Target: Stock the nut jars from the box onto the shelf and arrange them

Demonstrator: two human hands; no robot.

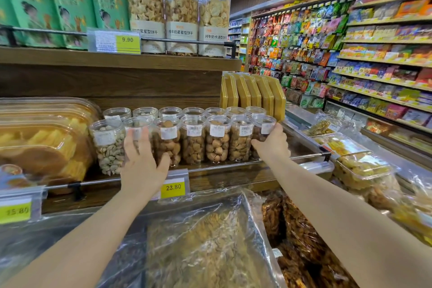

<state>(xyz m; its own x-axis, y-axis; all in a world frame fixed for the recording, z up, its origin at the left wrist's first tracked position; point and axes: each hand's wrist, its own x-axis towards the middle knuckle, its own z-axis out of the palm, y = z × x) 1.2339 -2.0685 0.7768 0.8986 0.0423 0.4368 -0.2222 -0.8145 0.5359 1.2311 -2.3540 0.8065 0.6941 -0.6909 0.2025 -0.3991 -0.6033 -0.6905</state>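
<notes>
Two rows of clear nut jars [217,140] with white labels stand on the wooden middle shelf [233,168]. My left hand [142,161] is wrapped around the second jar from the left [136,127] in the front row, next to the pistachio jar [108,145]. My right hand [272,142] grips the rightmost front jar [263,127] at the row's end. No box is in view.
Large clear tubs of yellow snacks [44,142] sit left of the jars. Yellow flat packs [254,96] lean behind on the right. A metal rail with price tags [173,187] fronts the shelf. Bagged bulk snacks [205,241] lie below; biscuit jars [180,16] stand above.
</notes>
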